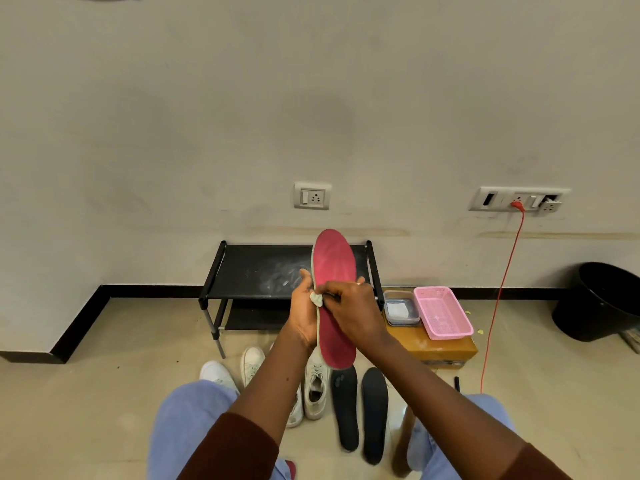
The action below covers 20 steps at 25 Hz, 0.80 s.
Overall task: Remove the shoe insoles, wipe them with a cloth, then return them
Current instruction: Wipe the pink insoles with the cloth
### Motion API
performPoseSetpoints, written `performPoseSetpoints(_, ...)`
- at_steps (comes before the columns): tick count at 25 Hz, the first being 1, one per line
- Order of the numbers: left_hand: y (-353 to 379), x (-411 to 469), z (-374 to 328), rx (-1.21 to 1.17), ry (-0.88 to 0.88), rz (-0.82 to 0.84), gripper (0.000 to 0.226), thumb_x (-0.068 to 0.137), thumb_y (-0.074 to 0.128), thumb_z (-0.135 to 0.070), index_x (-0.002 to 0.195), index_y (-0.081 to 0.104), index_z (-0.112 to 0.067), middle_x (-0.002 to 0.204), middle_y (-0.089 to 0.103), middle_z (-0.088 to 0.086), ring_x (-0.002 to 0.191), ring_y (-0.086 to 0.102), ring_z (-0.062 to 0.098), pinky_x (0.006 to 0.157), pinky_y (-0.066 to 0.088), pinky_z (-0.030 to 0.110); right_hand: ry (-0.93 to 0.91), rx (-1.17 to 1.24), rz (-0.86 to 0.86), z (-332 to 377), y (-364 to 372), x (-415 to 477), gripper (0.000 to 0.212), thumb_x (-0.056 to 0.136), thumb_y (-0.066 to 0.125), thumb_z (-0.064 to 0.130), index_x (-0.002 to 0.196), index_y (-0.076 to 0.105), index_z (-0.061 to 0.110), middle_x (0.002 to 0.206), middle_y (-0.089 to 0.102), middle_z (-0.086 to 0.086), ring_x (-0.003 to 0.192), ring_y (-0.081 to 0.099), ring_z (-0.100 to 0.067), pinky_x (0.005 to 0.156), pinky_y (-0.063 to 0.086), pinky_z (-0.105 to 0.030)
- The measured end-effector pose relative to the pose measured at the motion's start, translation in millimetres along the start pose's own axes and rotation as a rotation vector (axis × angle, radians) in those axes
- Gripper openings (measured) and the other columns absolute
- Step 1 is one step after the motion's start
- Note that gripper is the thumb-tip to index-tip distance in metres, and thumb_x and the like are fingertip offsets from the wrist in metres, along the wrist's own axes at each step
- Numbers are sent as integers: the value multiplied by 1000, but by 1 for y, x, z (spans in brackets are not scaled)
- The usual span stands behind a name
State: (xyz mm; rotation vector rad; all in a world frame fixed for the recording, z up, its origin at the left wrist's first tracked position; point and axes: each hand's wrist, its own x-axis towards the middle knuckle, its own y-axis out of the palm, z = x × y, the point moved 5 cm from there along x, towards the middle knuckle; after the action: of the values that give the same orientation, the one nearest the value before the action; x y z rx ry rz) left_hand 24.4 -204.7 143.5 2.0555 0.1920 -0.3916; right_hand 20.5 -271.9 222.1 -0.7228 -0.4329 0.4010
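A seated person holds a red insole (334,265) upright at chest height in front of a black shoe rack (263,271), its long axis running almost straight up and down, the broader end pointing up toward the far wall and the narrower end down toward the floor, red face turned to the camera. The left hand (303,315) grasps the insole from behind along its left edge, fingers curled round it. The right hand (349,313) lies across the red face at mid-length and pinches a small pale cloth (316,299) against the left edge; this hand hides the insole's middle. On the floor between the person's knees, just below the raised insole, two black insoles (346,407) lie side by side, lengthwise toward the rack and a little apart. To their left stand white shoes (317,386), partly covered by the left forearm. Right of the rack, a wooden box (433,348) carries a clear tub (401,308) and a pink basket (441,313), touching each other. A red cable (498,299) drops from a wall socket (519,199) to the floor near the box, and a black bin (602,299) stands at the far right against the wall.
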Motion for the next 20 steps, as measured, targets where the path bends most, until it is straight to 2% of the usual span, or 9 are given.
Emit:
performPoseSetpoints(2,-3,0,0,53,24,-48,64,96,25,-58,109,60,-6,91,69,14,89,67,27,80,55,37,-16,34,-40,1,-3,10,20,90,56,6,102,71,9,95,72,-8,71,54,0,76,49,-12)
performPoseSetpoints(4,-5,0,2,57,36,-82,54,98,29,-51,108,61,-9,92,70,12,90,66,24,80,55,35,-11,56,-59,1,-5,20,19,89,57,6,103,70,8,97,72,-8,75,56,-2,72,43,-1)
performPoseSetpoints(5,-6,0,2,60,35,-90,51,98,30,-48,107,63,-10,92,70,12,87,68,23,78,56,33,-5,53,-69,1,-6,25,20,89,56,5,104,70,7,98,71,-8,78,57,-3,71,38,4)
performPoseSetpoints(7,-2,-3,3,57,23,-76,51,99,31,-45,99,69,-10,88,70,12,81,69,23,72,58,32,5,42,-100,1,-9,35,22,89,54,2,104,70,6,100,71,-10,84,62,-10,73,33,4)
performPoseSetpoints(9,2,-6,5,60,11,-72,54,100,31,-43,87,72,-10,73,70,11,66,70,21,57,58,29,20,40,-128,1,-14,43,24,89,52,0,104,69,4,102,70,-11,89,64,-16,72,31,6)
performPoseSetpoints(12,3,-6,8,103,-8,-75,50,99,28,-48,98,64,-13,72,71,9,65,71,21,57,58,29,38,43,-136,0,-16,44,24,90,50,-1,105,68,4,105,69,-11,91,61,-13,67,29,11)
performPoseSetpoints(14,3,-6,9,121,17,-81,54,97,23,-53,105,60,-14,77,72,9,71,71,21,62,58,30,27,31,-112,0,-16,38,25,91,50,1,107,68,5,105,69,-9,90,60,-10,70,31,7)
performPoseSetpoints(17,1,-3,1,128,54,-67,67,95,15,-60,103,60,-12,80,73,9,73,72,21,68,56,34,20,-5,-46,-3,-8,23,25,91,51,3,107,69,8,103,70,-8,90,65,-17,74,36,-5)
performPoseSetpoints(20,4,-2,-8,115,43,-50,82,89,14,-70,101,62,-6,80,73,14,71,72,24,64,59,33,49,-15,2,-11,-2,9,26,90,51,2,105,70,10,99,71,-8,88,65,-20,74,41,-12)
